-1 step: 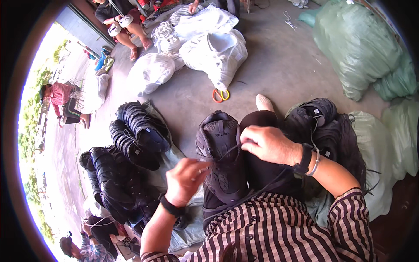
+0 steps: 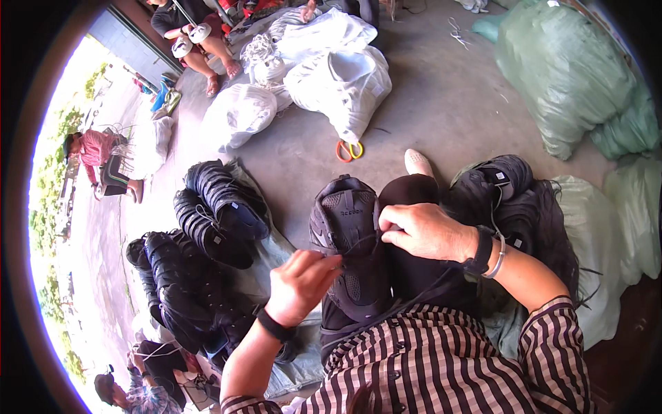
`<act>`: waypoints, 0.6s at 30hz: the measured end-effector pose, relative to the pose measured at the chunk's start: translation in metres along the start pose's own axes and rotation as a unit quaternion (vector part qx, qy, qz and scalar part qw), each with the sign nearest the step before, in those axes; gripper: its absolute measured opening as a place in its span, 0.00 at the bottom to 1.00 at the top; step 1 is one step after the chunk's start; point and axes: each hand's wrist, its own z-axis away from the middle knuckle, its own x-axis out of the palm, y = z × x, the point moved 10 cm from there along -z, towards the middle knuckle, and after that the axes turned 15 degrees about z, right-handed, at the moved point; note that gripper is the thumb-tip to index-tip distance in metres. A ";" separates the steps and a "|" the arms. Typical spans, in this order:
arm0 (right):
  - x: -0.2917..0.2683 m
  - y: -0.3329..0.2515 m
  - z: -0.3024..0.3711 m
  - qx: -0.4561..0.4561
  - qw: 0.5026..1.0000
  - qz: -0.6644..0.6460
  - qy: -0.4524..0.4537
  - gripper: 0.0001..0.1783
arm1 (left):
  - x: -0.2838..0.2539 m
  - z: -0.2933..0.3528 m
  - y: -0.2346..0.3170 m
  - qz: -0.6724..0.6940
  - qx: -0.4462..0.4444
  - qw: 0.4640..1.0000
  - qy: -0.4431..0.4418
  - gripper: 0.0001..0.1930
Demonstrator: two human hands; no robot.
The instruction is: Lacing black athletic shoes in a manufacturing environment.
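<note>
A black sneaker [image 2: 357, 284] rests on my lap, its heel and padded tongue pointing away from me. A thin dark shoelace [image 2: 362, 239] runs across its upper toward my right hand [image 2: 429, 233]. That hand is closed in a pinch on the lace, just right of the shoe's collar. My left hand [image 2: 301, 284] is pinched too, its fingertips over the left side of the eyelet area; the lace between them hardly shows. Both wrists wear dark bands.
Black shoes [image 2: 183, 290] lie heaped on my left, with more shoes [image 2: 507, 186] on my right. Scissors [image 2: 349, 150] with orange and yellow handles lie ahead by a white sack [image 2: 345, 90]. Large green sacks [image 2: 562, 76] stand at the right. Other people sit farther off.
My left hand has shifted right and slightly up, closer over the shoe, and its fingers have drawn together. My right hand has lowered slightly.
</note>
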 end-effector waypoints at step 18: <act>0.002 -0.016 -0.030 -0.017 0.999 -0.010 0.045 0.10 | 0.040 -0.014 -0.017 0.046 -0.164 0.943 -0.287 0.03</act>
